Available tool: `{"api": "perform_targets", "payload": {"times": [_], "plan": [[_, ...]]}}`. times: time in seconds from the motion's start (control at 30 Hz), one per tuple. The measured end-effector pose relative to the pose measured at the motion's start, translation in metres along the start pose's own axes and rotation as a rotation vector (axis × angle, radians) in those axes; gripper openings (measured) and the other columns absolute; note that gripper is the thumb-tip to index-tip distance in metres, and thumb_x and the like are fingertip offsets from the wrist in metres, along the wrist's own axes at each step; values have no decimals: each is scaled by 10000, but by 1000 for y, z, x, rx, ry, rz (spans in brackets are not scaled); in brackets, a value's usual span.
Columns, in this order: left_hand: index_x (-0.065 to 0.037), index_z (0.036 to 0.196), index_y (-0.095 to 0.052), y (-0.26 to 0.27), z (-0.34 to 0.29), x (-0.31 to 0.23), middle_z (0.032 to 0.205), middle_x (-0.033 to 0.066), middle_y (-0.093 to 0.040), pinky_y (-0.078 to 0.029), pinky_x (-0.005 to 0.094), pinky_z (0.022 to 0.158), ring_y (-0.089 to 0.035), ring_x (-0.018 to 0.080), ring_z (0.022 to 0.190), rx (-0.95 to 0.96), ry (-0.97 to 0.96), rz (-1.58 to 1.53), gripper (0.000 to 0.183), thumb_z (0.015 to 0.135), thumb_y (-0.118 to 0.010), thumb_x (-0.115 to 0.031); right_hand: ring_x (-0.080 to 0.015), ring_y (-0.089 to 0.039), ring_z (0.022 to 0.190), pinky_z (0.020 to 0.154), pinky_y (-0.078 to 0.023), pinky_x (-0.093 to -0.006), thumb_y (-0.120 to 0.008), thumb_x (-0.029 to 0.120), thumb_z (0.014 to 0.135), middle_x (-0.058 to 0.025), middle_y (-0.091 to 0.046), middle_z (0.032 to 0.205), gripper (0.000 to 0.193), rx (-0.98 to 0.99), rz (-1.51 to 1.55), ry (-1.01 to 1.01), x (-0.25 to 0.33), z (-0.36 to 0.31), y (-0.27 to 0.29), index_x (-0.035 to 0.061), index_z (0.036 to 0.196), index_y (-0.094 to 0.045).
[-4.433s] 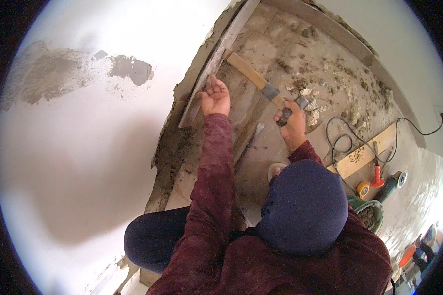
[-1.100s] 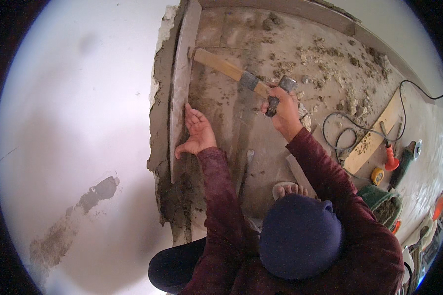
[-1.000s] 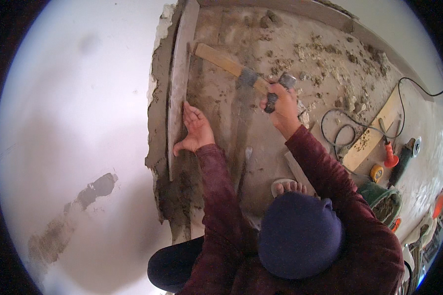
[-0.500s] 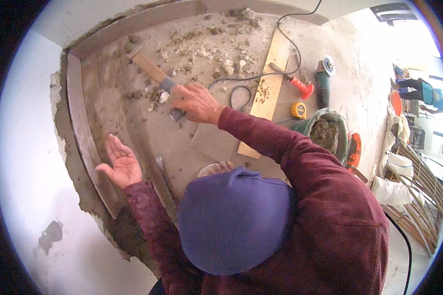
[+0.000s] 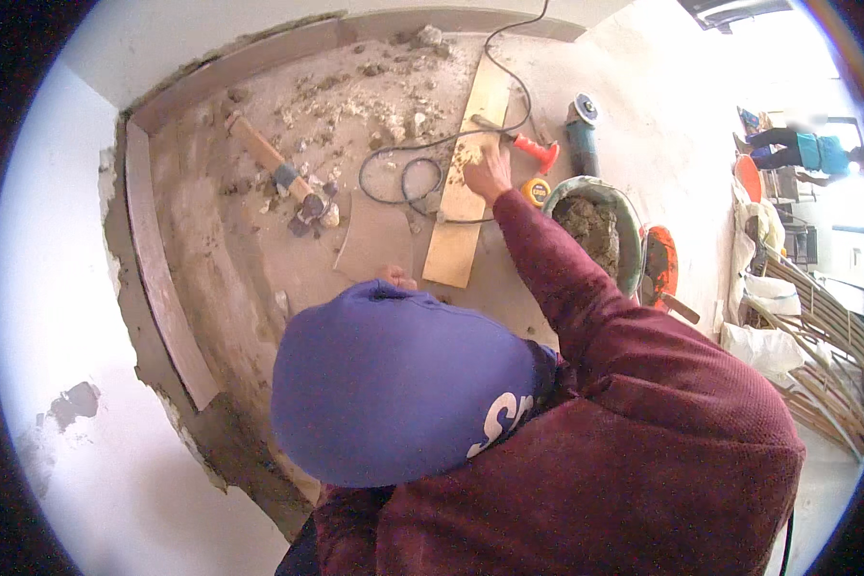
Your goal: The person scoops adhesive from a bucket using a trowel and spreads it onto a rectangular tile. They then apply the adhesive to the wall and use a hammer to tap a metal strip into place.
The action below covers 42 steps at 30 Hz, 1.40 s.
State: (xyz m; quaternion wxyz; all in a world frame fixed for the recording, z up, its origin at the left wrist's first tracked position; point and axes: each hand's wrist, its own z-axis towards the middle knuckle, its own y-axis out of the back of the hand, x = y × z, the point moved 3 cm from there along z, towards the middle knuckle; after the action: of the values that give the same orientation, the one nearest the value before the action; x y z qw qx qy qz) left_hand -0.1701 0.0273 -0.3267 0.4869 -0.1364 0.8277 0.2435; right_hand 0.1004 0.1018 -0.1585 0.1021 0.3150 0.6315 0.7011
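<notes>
Right grip [image 5: 488, 173]: over the board [image 5: 451, 252], beside the chisel [image 5: 536, 151]; closure I cannot tell.
Left grip: outside my view.
Hammer [image 5: 273, 163]: on floor [image 5: 283, 252].

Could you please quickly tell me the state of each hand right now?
Left hand: hidden from view, cannot be told.
Right hand: over the plank, near the red-handled tool; open or closed cannot be told.

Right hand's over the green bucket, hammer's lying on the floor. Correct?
Wrong spot: the head view shows the right hand over the wooden board, near the red-handled tool. The hammer is lying on the floor, as you say.
</notes>
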Motion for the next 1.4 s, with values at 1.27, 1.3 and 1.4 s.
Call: {"api": "perform_targets", "payload": {"times": [1.27,1.3,1.4], "plan": [[-66,761,-552,178,-106,-334,529,-23,-412,-304,243,430,-367,90,455,127,-463,-549,329,897,-419,-334,-257,-593,889,764,-449,-351,-535,94,800,-134,-623,963,229,-333,37,796,84,-109,212,50,1012,-611],[-61,790,-562,197,-124,-339,547,-14,-433,-330,241,448,-397,93,481,2,-545,-453,331,906,-405,-328,-261,-590,894,758,-448,-356,-540,114,815,-154,-619,965,214,-270,95,679,100,-116,231,39,1003,-610],[-28,901,-625,250,-180,-347,663,55,-577,-460,301,647,-551,166,641,-504,-733,-37,425,917,-358,-357,-285,-585,894,776,-441,-370,-543,201,855,-183,-607,959,255,-559,-38,742,81,-94,284,-9,992,-588]]}}
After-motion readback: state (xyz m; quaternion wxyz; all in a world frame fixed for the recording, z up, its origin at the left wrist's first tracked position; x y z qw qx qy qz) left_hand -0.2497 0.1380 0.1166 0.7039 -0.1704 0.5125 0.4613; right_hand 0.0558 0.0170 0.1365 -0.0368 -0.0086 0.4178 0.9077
